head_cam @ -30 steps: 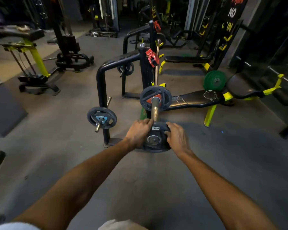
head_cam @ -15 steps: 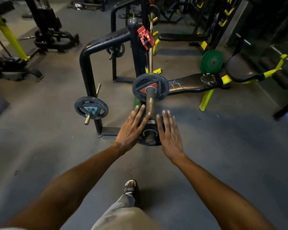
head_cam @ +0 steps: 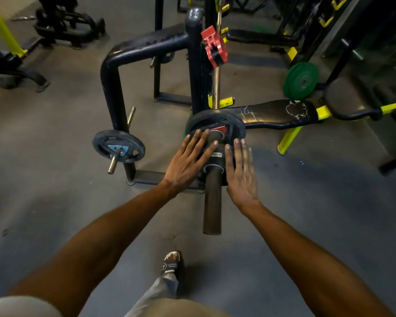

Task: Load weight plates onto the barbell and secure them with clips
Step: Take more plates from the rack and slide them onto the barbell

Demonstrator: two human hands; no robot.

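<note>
The barbell sleeve (head_cam: 212, 202) points toward me at the centre of the view. A small black plate (head_cam: 216, 160) sits on it, just in front of a larger black plate (head_cam: 215, 121) with a red label. My left hand (head_cam: 188, 162) lies flat against the small plate's left side, fingers spread. On the plate's right side my right hand (head_cam: 240, 170) is also pressed flat. A red clip (head_cam: 214, 48) hangs on the black rack upright (head_cam: 194, 65) beyond the plates.
Another black plate (head_cam: 118, 146) sits on a storage peg at the left of the rack. A green plate (head_cam: 301, 80) leans at the right behind a cracked black bench (head_cam: 279, 113). My sandalled foot (head_cam: 170, 264) stands on the grey floor below the sleeve.
My hands went from gripping the small plate at the sleeve's end to flat palms, and the plate has slid along the sleeve up to the larger plate. The view has dipped downward.
</note>
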